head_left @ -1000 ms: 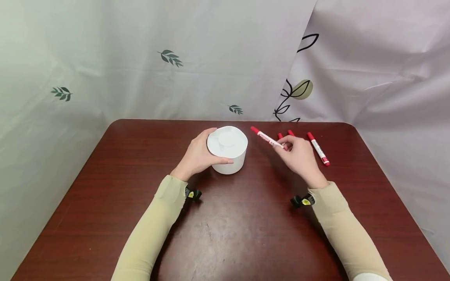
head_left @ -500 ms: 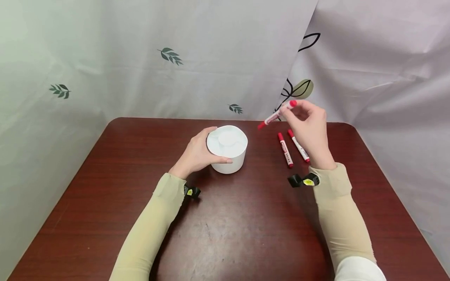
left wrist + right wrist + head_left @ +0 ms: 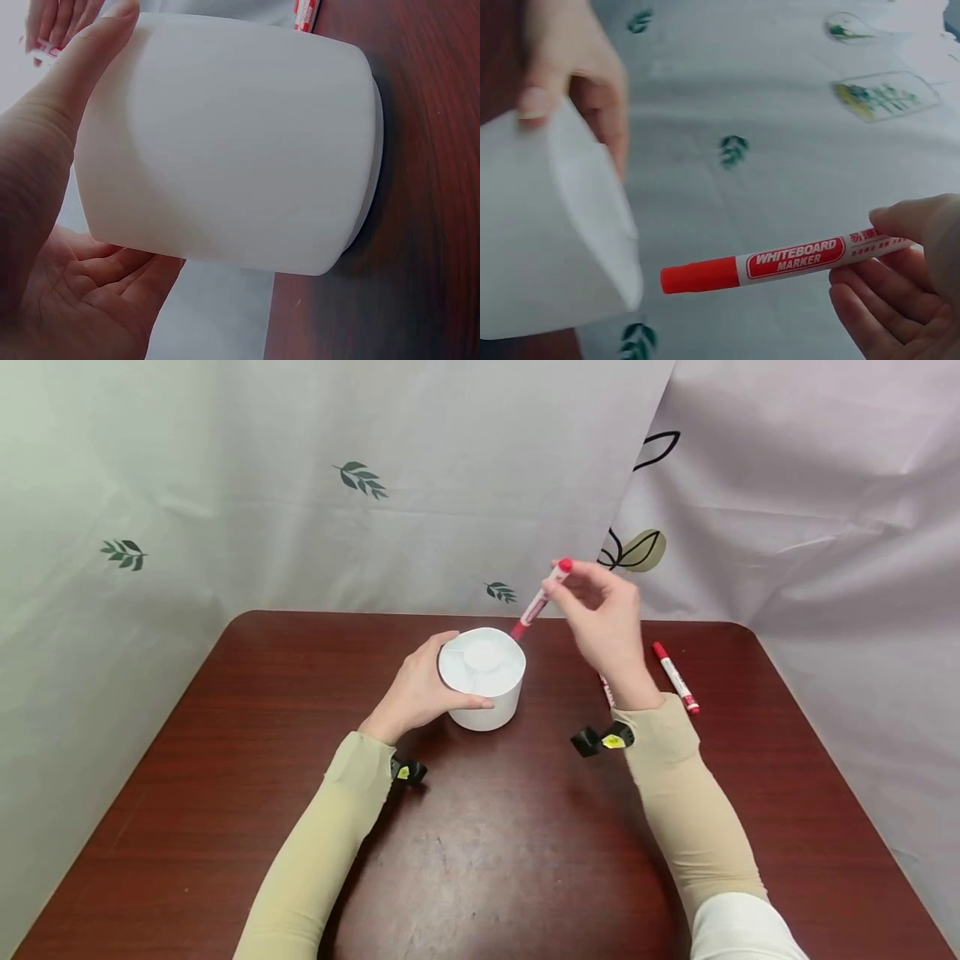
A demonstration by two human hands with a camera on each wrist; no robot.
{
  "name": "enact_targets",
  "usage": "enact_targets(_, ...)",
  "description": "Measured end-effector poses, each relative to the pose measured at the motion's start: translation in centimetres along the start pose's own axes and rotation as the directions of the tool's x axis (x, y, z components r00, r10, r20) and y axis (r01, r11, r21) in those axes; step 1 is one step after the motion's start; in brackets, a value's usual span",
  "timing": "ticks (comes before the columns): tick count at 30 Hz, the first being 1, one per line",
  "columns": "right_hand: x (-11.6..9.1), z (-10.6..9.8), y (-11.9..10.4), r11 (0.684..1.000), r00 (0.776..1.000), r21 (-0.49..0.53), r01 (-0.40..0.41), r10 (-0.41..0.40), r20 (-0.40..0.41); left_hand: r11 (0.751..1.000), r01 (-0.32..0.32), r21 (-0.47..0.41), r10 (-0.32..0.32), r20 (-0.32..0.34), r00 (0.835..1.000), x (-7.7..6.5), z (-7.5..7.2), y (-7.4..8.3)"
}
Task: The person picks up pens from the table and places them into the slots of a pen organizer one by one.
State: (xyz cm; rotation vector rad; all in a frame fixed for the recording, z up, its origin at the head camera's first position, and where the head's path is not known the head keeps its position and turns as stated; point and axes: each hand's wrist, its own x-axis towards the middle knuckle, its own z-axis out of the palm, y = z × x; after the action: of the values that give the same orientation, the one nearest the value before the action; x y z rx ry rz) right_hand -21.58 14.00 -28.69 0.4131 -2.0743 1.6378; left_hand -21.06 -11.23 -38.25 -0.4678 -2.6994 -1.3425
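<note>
A white round-cornered pen holder (image 3: 486,710) with inner dividers stands upright on the table. My left hand (image 3: 416,689) grips its left side, thumb across the front and fingers behind. In the left wrist view the holder's smooth wall (image 3: 232,142) fills the middle. My right hand (image 3: 603,618) pinches a red-and-white whiteboard marker (image 3: 538,602) near its upper end, tilted with the red cap down. That cap is close beside the holder's right rim in the head view. The right wrist view shows the marker's printed label (image 3: 795,257) and the cap apart from the holder.
Another red-and-white marker (image 3: 675,678) lies on the right of the brown table (image 3: 487,860). One more marker (image 3: 607,691) is mostly hidden behind the right wrist. A pale curtain with leaf prints (image 3: 420,543) hangs behind the table.
My right hand has lifted the marker off the table, turned it cap-down and brought it left toward the pen holder. My left hand and the holder have stayed in place.
</note>
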Motion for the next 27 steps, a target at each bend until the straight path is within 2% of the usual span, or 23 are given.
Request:
enact_targets(5,-0.4,1.5,2.4,0.999,0.992,-0.042,-0.025,0.030,0.122,1.000,-0.001,0.002,0.001,0.010,1.000,0.1,-0.3,-0.1)
enact_targets(9,-1.0,2.1,3.9,0.990,0.974,-0.131,-0.051,0.078,0.212,1.000,-0.006,-0.003,0.006,0.017,1.000,0.2,-0.2,-0.2)
enact_targets(13,-1.5,2.3,5.3,0.968,0.951,-0.243,-0.071,0.139,0.275,1.000,-0.007,-0.008,0.007,0.022,1.000,0.2,0.0,-0.1)
enact_targets(19,-1.6,2.6,6.5,0.934,0.930,-0.349,-0.072,0.189,0.314,1.000,0.007,-0.010,-0.007,0.022,1.000,0.1,0.0,-0.1)
enact_targets(27,-1.6,2.8,6.5,0.943,0.931,-0.324,-0.079,0.186,0.314,1.000,-0.003,-0.014,0.003,0.016,1.000,0.1,-0.1,-0.1)
